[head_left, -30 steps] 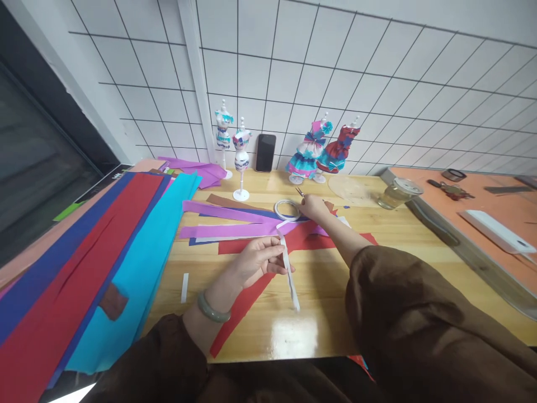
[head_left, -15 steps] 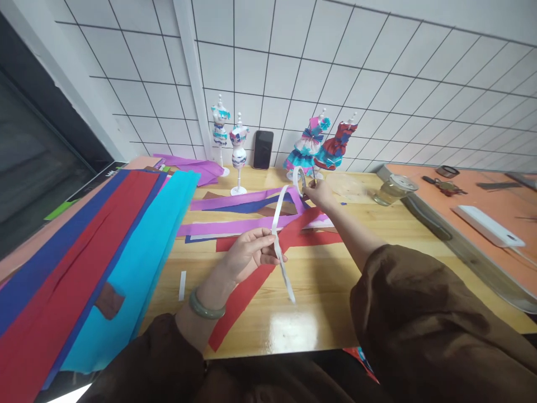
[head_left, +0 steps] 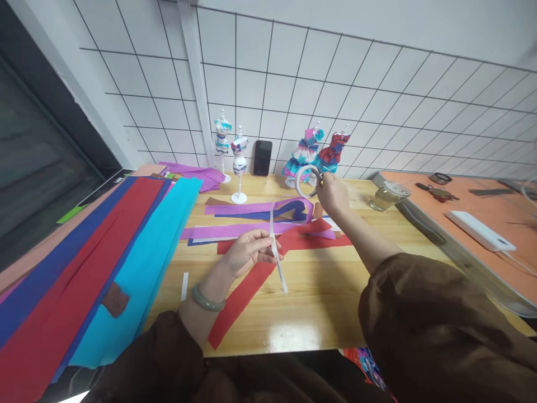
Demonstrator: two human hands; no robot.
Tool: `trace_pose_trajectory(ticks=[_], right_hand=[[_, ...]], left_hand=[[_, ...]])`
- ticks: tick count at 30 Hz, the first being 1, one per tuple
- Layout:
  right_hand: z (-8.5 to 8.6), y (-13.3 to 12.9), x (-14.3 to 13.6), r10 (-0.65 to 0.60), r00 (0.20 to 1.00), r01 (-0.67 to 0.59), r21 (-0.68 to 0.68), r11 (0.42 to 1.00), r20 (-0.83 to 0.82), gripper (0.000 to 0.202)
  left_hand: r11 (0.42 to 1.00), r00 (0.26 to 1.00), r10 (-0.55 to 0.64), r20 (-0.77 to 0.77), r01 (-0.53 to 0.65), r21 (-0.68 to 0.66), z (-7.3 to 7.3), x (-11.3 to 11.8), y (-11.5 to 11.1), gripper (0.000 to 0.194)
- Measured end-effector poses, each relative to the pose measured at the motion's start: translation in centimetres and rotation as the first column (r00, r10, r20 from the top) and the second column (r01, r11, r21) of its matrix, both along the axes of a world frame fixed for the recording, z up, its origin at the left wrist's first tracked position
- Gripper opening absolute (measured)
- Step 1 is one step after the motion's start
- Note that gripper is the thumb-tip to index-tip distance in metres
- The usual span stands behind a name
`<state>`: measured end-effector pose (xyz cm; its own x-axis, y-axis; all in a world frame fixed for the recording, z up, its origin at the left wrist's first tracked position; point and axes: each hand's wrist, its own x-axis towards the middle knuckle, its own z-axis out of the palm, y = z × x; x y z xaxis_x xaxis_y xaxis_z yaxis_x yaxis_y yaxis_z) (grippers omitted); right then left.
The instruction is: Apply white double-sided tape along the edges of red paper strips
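Between the thumb and fingers of my left hand (head_left: 251, 253) is a narrow white strip of tape (head_left: 281, 275). One end stands up above the fingers and the other hangs below them. My right hand (head_left: 333, 195), farther back, is closed on a white roll of tape (head_left: 298, 183), held up in front of the dressed mini mannequins. Something dark shows by its fingertips, too small to make out. The strip and roll look apart. Below my hands lie red crepe paper strips (head_left: 241, 305), with purple strips (head_left: 229, 231) and blue pieces (head_left: 251, 215) behind.
Long sheets of red crepe paper (head_left: 90, 268) and turquoise crepe paper (head_left: 155, 252) cover the left side. Small mannequins (head_left: 239, 162) and a phone (head_left: 263, 158) stand by the tiled wall. A glass jar (head_left: 388, 197) is at right, near an orange mat (head_left: 474, 210) bearing a white device (head_left: 480, 230).
My right hand has moved slightly right and up with the tape roll. The strip, which reached up to the roll before, now ends just above my left fingers. The view has tilted up slightly.
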<state>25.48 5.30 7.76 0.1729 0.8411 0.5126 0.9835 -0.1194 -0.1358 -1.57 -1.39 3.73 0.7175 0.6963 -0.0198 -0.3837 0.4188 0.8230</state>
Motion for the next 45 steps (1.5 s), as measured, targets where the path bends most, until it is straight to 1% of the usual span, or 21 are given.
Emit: trace_pose_trajectory(ticks=[2,3,6,9,11,12,15,17,21,23,25,27,28,31,33,35,37,38,39,42,45], right_hand=[[0.6,-0.3,-0.4,0.043,0.999,-0.044,0.045,0.998,0.014,0.016],[0.9,-0.4,-0.7,0.067,0.998,-0.066,0.062,0.996,-0.020,0.016],[1.7,-1.0,-1.5,0.107,0.958,-0.081,0.109,0.991,-0.266,0.014],[2.0,-2.0,-2.5,0.170,0.854,-0.118,0.135,0.984,-0.492,0.011],[1.7,-3.1,-3.4,0.226,0.796,-0.186,0.127,0.974,-0.562,0.013],[1.5,-3.8,-4.0,0.251,0.773,-0.240,0.097,0.966,-0.583,0.015],[0.3,-6.4,-5.8,0.339,0.710,-0.417,0.019,0.909,-0.617,0.016],[-0.6,-8.2,-7.0,0.370,0.696,-0.472,-0.004,0.882,-0.615,0.013],[-2.0,-10.9,-8.9,0.373,0.719,-0.467,-0.010,0.884,-0.586,0.014],[-2.4,-11.5,-9.3,0.372,0.704,-0.477,-0.015,0.879,-0.604,0.015],[-2.7,-11.6,-9.1,0.389,0.656,-0.537,-0.038,0.842,-0.647,0.015],[-2.9,-11.4,-8.0,0.416,0.615,-0.624,-0.092,0.776,-0.670,0.014],[-3.1,-11.3,-7.2,0.428,0.620,-0.656,-0.135,0.742,-0.658,0.014],[-3.9,-11.2,-5.2,0.477,0.732,-0.655,-0.311,0.689,-0.486,0.015],[-4.8,-11.2,-5.0,0.527,0.747,-0.662,-0.386,0.642,-0.404,0.010],[-5.8,-11.0,-5.9,0.580,0.740,-0.672,-0.401,0.623,-0.341,0.014],[-6.6,-10.2,-7.6,0.596,0.762,-0.643,-0.413,0.645,-0.256,0.018],[-7.0,-9.6,-8.5,0.584,0.786,-0.609,-0.424,0.671,-0.205,0.020],[-7.2,-8.9,-9.5,0.552,0.819,-0.559,-0.427,0.710,-0.154,0.022],[-7.8,-6.0,-11.8,0.485,0.868,-0.481,-0.418,0.771,-0.105,0.027],[-8.2,-2.8,-12.9,0.404,0.912,-0.395,-0.411,0.822,-0.069,0.033]], left_hand=[[0.999,1.000,0.013,-0.022,-0.012,0.041,0.2,-0.2,0.1,0.015],[0.998,0.999,0.022,-0.037,-0.019,0.063,0.4,-0.3,0.2,0.015],[0.991,0.996,0.055,-0.064,-0.047,0.124,1.3,-0.9,0.4,0.014],[0.978,0.992,0.113,-0.063,-0.100,0.182,2.6,-1.4,0.2,0.011],[0.971,0.989,0.134,-0.058,-0.119,0.208,3.5,-1.6,-0.1,0.010],[0.971,0.991,0.126,-0.055,-0.112,0.209,3.8,-1.8,-0.3,0.009],[0.987,0.999,0.037,-0.035,-0.030,0.161,4.5,-2.4,-1.2,0.008],[0.994,0.999,-0.049,-0.019,0.050,0.101,4.5,-2.7,-1.9,0.008],[0.983,0.982,-0.178,0.063,0.179,-0.027,3.7,-3.1,-3.0,0.008],[0.974,0.974,-0.211,0.083,0.216,-0.067,3.1,-3.1,-3.3,0.009],[0.971,0.973,-0.218,0.070,0.223,-0.085,2.6,-3.3,-3.4,0.011],[0.977,0.980,-0.191,0.052,0.195,-0.089,2.4,-3.9,-3.3,0.012],[0.981,0.985,-0.164,0.044,0.167,-0.093,2.4,-4.4,-3.3,0.012],[0.990,0.997,-0.077,0.003,0.077,-0.117,2.7,-6.2,-3.2,0.012],[0.991,0.998,-0.063,-0.017,0.061,-0.118,2.9,-7.5,-3.1,0.011],[0.992,0.999,-0.041,-0.031,0.037,-0.117,3.1,-8.5,-3.0,0.010],[0.994,1.000,-0.012,-0.027,0.009,-0.113,3.2,-9.1,-2.9,0.009],[0.994,1.000,0.000,-0.024,-0.002,-0.108,3.3,-9.4,-2.9,0.009],[0.995,1.000,0.007,-0.020,-0.009,-0.103,3.3,-9.6,-2.9,0.010],[0.996,1.000,0.021,-0.010,-0.021,-0.081,3.5,-10.1,-3.1,0.011],[0.996,1.000,0.022,-0.017,-0.023,-0.083,3.5,-10.9,-3.4,0.010]])
